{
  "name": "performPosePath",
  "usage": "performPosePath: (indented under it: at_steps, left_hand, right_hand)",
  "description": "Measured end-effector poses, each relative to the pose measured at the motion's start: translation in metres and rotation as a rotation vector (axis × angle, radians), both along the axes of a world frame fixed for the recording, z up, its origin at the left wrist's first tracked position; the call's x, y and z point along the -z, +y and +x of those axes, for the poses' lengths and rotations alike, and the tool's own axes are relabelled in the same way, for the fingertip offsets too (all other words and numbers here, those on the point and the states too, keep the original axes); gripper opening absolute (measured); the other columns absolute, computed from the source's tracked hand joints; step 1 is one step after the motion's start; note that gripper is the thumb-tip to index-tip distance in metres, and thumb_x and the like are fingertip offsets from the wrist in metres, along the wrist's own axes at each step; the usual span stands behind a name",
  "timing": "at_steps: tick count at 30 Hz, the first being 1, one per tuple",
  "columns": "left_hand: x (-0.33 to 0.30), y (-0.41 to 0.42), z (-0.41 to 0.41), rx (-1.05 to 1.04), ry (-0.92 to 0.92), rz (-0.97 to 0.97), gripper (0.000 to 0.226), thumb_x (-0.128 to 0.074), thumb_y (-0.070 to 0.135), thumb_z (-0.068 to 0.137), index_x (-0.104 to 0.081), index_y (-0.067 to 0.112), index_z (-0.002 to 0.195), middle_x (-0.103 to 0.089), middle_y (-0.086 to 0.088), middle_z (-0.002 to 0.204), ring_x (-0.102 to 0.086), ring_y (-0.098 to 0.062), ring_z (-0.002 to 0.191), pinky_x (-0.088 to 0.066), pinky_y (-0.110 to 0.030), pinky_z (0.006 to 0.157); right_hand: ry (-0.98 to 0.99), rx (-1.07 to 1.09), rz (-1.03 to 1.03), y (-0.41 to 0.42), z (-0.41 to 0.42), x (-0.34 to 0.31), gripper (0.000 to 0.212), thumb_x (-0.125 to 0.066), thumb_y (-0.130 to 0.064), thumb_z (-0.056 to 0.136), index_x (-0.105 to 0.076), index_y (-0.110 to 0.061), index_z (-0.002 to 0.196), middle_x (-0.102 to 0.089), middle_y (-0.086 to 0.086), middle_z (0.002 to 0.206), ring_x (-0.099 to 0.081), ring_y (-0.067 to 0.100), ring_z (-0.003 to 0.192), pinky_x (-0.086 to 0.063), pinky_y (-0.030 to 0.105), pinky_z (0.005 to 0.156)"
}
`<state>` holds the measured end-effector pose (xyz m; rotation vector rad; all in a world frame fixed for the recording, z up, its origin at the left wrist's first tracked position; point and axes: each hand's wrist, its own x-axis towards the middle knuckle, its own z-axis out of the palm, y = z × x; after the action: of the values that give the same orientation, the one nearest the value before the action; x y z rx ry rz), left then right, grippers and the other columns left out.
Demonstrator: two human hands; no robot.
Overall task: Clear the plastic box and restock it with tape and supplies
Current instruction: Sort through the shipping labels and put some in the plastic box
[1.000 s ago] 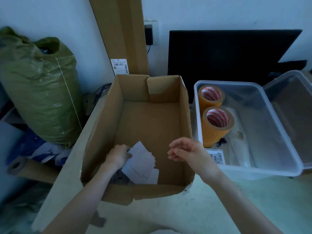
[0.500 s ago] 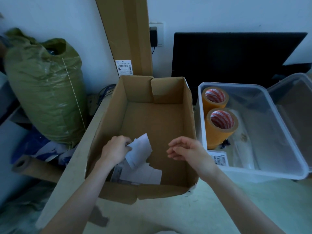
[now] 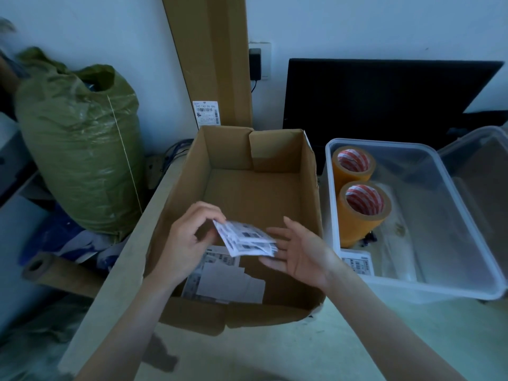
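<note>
My left hand pinches a small stack of printed labels above the open cardboard box. My right hand is open, palm up, with its fingers under the stack's right end. More label sheets lie on the cardboard box's floor near its front wall. To the right stands the clear plastic box, which holds two rolls of tan tape at its left end, a label and a clear bag.
A full green sack stands at the left, off the table. A tall cardboard piece leans on the wall behind the box. A black monitor stands at the back right. The plastic box's lid leans at far right.
My left hand has lifted a stack of labels out of the cardboard box and turned its printed side up. My right hand has opened and moved under the stack.
</note>
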<state>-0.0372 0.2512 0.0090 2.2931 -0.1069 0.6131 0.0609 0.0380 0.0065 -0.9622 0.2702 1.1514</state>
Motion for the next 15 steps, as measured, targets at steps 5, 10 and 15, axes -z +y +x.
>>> performPosePath:
  at_steps: [5,10,15]
  left_hand:
    - [0.01,-0.003,-0.005,0.037,0.044,-0.001,0.035,-0.063,-0.008,0.082,-0.055,0.026,0.09,-0.05,0.009,0.127,-0.044,-0.01,0.129,-0.048,-0.019,0.094]
    - [0.012,-0.025,-0.009,-0.18,0.073,-0.242,0.019,-0.055,0.014,0.093,-0.058,0.031,0.101,-0.047,0.015,0.131,-0.043,0.002,0.125,-0.044,-0.01,0.093]
    - [0.002,-0.053,-0.004,-0.325,0.253,-0.825,0.04,-0.033,0.056,0.09,-0.041,0.045,0.128,-0.058,0.017,0.121,-0.063,-0.002,0.103,-0.055,-0.022,0.076]
  right_hand:
    - [-0.188,-0.047,0.03,-0.003,0.002,-0.003,0.028,-0.054,-0.002,0.093,-0.06,-0.001,0.119,-0.068,0.018,0.115,-0.066,0.031,0.107,-0.057,0.042,0.086]
    - [-0.351,-0.013,0.007,-0.005,-0.001,-0.006,0.029,-0.05,0.005,0.093,-0.058,-0.003,0.119,-0.068,0.015,0.115,-0.067,0.029,0.106,-0.055,0.046,0.089]
    - [-0.447,0.053,0.037,-0.003,-0.007,-0.009,0.029,-0.047,0.004,0.095,-0.055,-0.007,0.121,-0.068,0.012,0.117,-0.066,0.026,0.108,-0.055,0.043,0.09]
